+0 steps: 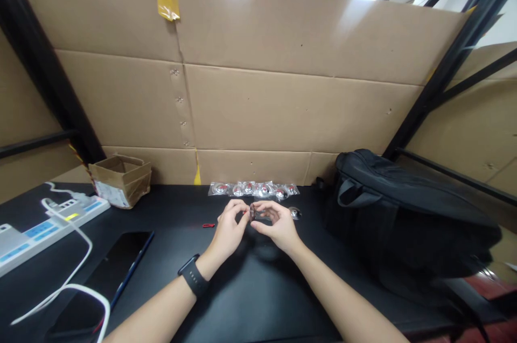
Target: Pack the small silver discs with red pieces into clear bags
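Note:
Over the middle of the black table [258, 289], my left hand [231, 227] and my right hand [278, 224] meet around a small, dark, round-edged object [252, 212]. Fingers of both hands are closed on it, and its details are too small to tell. Behind my hands lies a row of several clear plastic packets [264, 189] with shiny round pieces and red parts inside. Just right of my right hand is another shiny round piece [295, 213], partly hidden. A small red item [208, 225] lies to the left of my left hand.
A black bag [404, 219] fills the right side. At left are an open cardboard box [121, 179], a white power strip [52, 230] with white cables, and a dark tablet or phone [109, 278]. A cardboard wall [283, 106] stands behind the table.

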A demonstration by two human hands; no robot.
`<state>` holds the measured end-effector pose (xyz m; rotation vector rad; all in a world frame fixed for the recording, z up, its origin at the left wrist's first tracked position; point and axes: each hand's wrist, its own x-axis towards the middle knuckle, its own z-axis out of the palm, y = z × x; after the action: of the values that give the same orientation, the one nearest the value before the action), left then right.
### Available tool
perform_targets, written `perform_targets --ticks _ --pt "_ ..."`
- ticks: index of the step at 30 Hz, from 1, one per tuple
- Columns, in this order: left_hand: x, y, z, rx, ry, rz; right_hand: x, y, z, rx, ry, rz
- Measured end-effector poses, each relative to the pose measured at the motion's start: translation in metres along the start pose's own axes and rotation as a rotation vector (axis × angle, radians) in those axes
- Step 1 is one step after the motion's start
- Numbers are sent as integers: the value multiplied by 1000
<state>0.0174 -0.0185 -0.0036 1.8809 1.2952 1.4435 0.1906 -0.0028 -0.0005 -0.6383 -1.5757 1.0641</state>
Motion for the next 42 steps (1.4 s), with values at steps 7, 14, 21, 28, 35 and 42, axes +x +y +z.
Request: perform_targets --ticks 7,14,21,28,35,42 --pt "-2 4 2 32 20 1 0 0 0 -52 36 8" --pt "-4 16 -2 219 -10 21 -1 4 2 -4 83 94" --pt "0 16 -8 258 -32 78 0 2 0 57 52 176" --pt "1 16 -13 280 -56 104 0 3 -6 -14 -23 170" --pt "4 18 -17 208 -65 89 1 -7 -11 -297 -103 84" --pt "-2 12 -15 278 -325 175 0 -24 -23 -637 -221 -102"
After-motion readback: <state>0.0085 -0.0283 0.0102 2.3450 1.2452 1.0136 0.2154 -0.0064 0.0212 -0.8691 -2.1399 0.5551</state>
